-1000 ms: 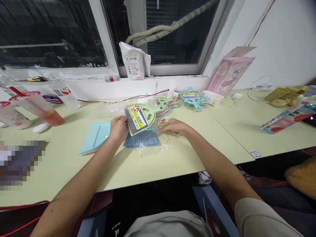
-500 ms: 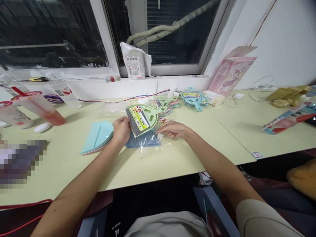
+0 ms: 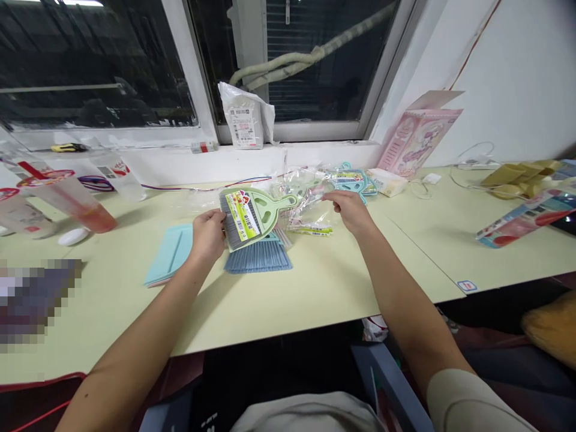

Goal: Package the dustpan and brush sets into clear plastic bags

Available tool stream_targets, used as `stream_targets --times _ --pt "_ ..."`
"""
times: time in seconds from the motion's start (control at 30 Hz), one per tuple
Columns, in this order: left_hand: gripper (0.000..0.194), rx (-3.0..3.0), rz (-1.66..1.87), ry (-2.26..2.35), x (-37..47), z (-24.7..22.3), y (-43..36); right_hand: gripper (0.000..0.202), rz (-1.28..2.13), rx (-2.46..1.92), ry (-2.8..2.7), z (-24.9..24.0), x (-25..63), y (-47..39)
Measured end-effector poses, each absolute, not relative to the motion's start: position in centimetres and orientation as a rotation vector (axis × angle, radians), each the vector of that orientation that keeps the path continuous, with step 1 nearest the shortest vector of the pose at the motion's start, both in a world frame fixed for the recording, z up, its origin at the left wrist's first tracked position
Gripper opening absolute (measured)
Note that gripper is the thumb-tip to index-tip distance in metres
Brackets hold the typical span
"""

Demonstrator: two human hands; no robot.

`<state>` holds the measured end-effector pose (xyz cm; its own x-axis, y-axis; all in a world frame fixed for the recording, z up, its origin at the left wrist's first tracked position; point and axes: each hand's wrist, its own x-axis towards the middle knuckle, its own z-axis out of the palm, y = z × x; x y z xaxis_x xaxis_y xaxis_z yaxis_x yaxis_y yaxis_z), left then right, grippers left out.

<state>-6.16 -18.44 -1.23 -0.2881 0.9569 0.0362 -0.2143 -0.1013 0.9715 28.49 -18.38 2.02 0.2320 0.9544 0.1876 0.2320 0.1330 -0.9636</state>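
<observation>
My left hand [image 3: 209,237] is closed on the bristle end of a green dustpan and brush set [image 3: 266,209] with a printed label, held tilted over the table. Its handle points to the right. My right hand [image 3: 351,210] pinches a clear plastic bag [image 3: 310,191], which stretches from the fingertips toward the back of the table. Below the green set lies a brush with blue bristles [image 3: 260,259], its upper part covered. A light blue dustpan [image 3: 168,255] rests left of it, partly behind my left hand. Another labelled blue set [image 3: 351,177] sits behind my right hand.
Drink cups [image 3: 76,201] and a white mouse-like object [image 3: 74,236] stand at the left. A pink box [image 3: 420,141] leans by the wall at the back right. A white package [image 3: 246,123] stands on the windowsill. The table's front edge is near my body.
My right hand has moved up and right, drawing the clear bag away from the green set and off the blue bristles. My left hand, with the set, has shifted slightly left.
</observation>
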Motion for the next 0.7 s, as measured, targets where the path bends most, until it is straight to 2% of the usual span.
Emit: stream_targets --times 0.1,0.37,0.7 --pt "0.01 0.969 1.577 1.214 -6.5 -1.4 -18.2 0.025 0.753 -1.364 -1.227 1.7 28.7 -18.0" --pt "0.014 1.044 1.567 1.337 -6.6 -0.7 -18.9 0.018 1.159 -1.109 -1.005 1.2 28.9 -17.5" --pt "0.009 1.096 1.585 1.423 -6.8 -0.3 -18.9 0.013 1.338 -1.142 -1.049 1.2 29.3 -17.8"
